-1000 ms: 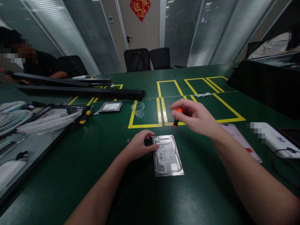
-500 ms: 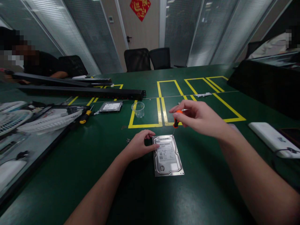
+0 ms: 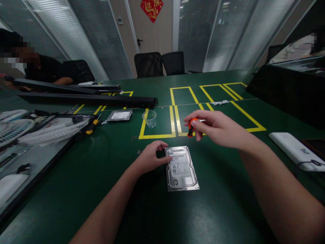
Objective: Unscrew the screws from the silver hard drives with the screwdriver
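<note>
A silver hard drive (image 3: 181, 168) lies label up on the green table (image 3: 101, 176) in front of me. My left hand (image 3: 151, 157) rests at its far left corner, fingers curled against the edge. My right hand (image 3: 215, 128) pinches a small screwdriver with an orange handle (image 3: 191, 126), held nearly upright. Its thin tip meets the drive's far right corner. A few tiny screws (image 3: 138, 153) lie on the table left of my left hand.
A clear plastic cup (image 3: 149, 118) stands in a yellow taped box. Behind it lie a second hard drive (image 3: 120, 116), a yellow-handled screwdriver (image 3: 91, 126) and a long black bar (image 3: 88, 99). White fan grilles (image 3: 50, 130) sit left. A white device (image 3: 291, 149) lies right. A person sits far left.
My right hand has shifted slightly and its fingers have turned on the orange handle. The left hand and the drive have stayed put.
</note>
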The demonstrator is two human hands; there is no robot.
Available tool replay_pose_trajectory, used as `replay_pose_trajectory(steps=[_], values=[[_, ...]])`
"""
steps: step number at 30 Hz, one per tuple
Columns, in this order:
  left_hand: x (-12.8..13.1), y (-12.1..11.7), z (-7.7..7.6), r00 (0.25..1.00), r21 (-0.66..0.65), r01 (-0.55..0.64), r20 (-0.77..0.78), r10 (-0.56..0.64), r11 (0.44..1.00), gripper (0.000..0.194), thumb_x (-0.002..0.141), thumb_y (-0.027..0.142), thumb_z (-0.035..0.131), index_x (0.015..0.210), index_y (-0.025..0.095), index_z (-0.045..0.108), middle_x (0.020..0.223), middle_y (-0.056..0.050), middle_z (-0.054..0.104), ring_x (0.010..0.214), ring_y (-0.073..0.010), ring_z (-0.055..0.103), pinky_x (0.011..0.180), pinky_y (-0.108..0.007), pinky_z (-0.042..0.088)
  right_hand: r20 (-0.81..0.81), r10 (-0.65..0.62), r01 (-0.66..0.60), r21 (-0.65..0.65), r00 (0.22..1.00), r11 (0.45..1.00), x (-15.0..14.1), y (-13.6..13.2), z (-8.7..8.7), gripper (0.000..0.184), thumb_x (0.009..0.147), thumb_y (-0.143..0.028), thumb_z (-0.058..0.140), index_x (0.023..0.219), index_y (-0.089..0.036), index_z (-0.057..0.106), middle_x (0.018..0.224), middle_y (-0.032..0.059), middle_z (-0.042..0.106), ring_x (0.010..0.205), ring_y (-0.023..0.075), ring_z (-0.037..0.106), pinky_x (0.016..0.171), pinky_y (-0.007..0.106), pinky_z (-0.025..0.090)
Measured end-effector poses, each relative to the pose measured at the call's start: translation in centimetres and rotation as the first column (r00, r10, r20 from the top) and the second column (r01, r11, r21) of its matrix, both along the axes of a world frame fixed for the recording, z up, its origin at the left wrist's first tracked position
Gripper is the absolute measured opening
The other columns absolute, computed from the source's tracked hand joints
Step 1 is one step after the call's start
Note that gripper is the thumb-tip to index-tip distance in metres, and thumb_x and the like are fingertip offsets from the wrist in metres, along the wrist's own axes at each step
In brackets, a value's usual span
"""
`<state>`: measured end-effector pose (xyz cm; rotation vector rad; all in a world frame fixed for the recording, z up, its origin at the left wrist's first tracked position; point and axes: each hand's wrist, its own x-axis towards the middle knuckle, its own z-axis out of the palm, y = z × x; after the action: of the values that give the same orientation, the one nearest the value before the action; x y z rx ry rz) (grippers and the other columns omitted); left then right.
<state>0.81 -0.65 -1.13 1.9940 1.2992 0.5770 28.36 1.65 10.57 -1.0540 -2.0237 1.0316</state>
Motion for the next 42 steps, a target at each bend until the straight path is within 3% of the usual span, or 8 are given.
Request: replay_pose_trajectory(steps=[6, 12, 18, 25, 30, 36, 39, 42], values=[[-0.1, 0.0, 0.0, 1.000, -0.012, -0.005, -0.014, 0.005, 1.000, 0.049, 0.086, 0.046, 0.083, 0.125, 0.019, 0.068, 0.119, -0.008, 0.071, 0.105, -0.0259, 0.065, 0.092, -0.040, 0.055, -0.064, -0.099, 0.104, 0.075, 0.993, 0.992, -0.5, 0.1, -0.9, 0.022, 0.087, -0.035, 0.082, 0.088, -0.019, 0.066, 0.089, 0.0067, 0.075, 0.068, 0.0183, 0.068, 0.058, 0.033, 0.053], [-0.1, -0.1, -0.2, 1.000, 0.000, -0.007, -0.011, 0.007, 1.000, 0.048, 0.086, 0.045, 0.083, 0.124, 0.019, 0.068, 0.119, -0.008, 0.071, 0.105, -0.0255, 0.066, 0.093, -0.040, 0.055, -0.035, -0.027, 0.031, 0.108, 0.999, 0.994, -0.6, 0.4, -1.0, 0.016, 0.092, -0.034, 0.077, 0.093, -0.020, 0.070, 0.083, 0.0027, 0.070, 0.070, 0.0165, 0.064, 0.063, 0.032, 0.052], [0.0, 0.0, -0.3, 1.000, 0.009, -0.001, -0.006, 0.001, 1.000, 0.048, 0.086, 0.045, 0.084, 0.123, 0.019, 0.068, 0.118, -0.008, 0.071, 0.104, -0.0250, 0.066, 0.093, -0.039, 0.055, 0.028, 0.038, -0.038, 0.001, 0.999, 0.999, 0.3, 0.1, 0.1, 0.025, 0.100, -0.039, 0.063, 0.114, -0.020, 0.072, 0.095, 0.0058, 0.072, 0.065, 0.0151, 0.063, 0.059, 0.032, 0.053], [-0.1, 0.0, -0.1, 1.000, -0.002, -0.003, -0.002, 0.003, 1.000, 0.048, 0.086, 0.046, 0.083, 0.123, 0.020, 0.068, 0.118, -0.008, 0.071, 0.105, -0.0260, 0.066, 0.092, -0.040, 0.055, -0.040, -0.064, 0.067, 0.087, 0.997, 0.994, -0.3, 0.2, -0.9, 0.025, 0.086, -0.035, 0.083, 0.083, -0.021, 0.063, 0.090, 0.0049, 0.073, 0.075, 0.0190, 0.069, 0.065, 0.033, 0.054], [-0.1, -0.1, 0.0, 1.000, 0.000, 0.002, -0.002, -0.002, 1.000, 0.047, 0.087, 0.046, 0.083, 0.123, 0.020, 0.068, 0.118, -0.009, 0.071, 0.104, -0.0258, 0.066, 0.092, -0.041, 0.056, 0.022, -0.017, 0.015, 0.080, 1.000, 0.997, -0.3, 0.1, -0.7, 0.019, 0.091, -0.037, 0.078, 0.090, -0.021, 0.068, 0.081, 0.0021, 0.069, 0.070, 0.0172, 0.063, 0.063, 0.032, 0.051], [-0.2, 0.0, -0.2, 1.000, 0.001, -0.002, 0.004, 0.002, 1.000, 0.049, 0.085, 0.048, 0.083, 0.123, 0.020, 0.068, 0.118, -0.008, 0.071, 0.104, -0.0259, 0.067, 0.092, -0.040, 0.056, 0.004, 0.052, -0.051, -0.040, 0.999, 0.998, 0.2, 0.0, -0.1, 0.024, 0.100, -0.039, 0.064, 0.113, -0.021, 0.072, 0.100, 0.0066, 0.073, 0.072, 0.0163, 0.064, 0.066, 0.033, 0.056], [-0.2, 0.0, -0.2, 1.000, -0.001, -0.003, 0.000, 0.003, 1.000, 0.049, 0.086, 0.048, 0.083, 0.123, 0.020, 0.068, 0.118, -0.008, 0.071, 0.105, -0.0262, 0.066, 0.092, -0.040, 0.056, 0.006, -0.004, 0.004, -0.017, 1.000, 1.000, -0.1, 0.0, -0.4, 0.020, 0.093, -0.039, 0.075, 0.099, -0.021, 0.070, 0.090, 0.0057, 0.073, 0.070, 0.0181, 0.065, 0.063, 0.034, 0.054], [-0.1, -0.1, -0.1, 1.000, 0.005, -0.008, 0.003, 0.008, 1.000, 0.048, 0.086, 0.046, 0.084, 0.123, 0.020, 0.068, 0.117, -0.008, 0.071, 0.104, -0.0261, 0.067, 0.092, -0.040, 0.056, -0.039, -0.090, 0.092, 0.048, 0.995, 0.995, -0.8, 0.2, -1.2, 0.029, 0.085, -0.040, 0.084, 0.085, -0.022, 0.062, 0.082, 0.0042, 0.072, 0.069, 0.0192, 0.064, 0.059, 0.034, 0.050]])
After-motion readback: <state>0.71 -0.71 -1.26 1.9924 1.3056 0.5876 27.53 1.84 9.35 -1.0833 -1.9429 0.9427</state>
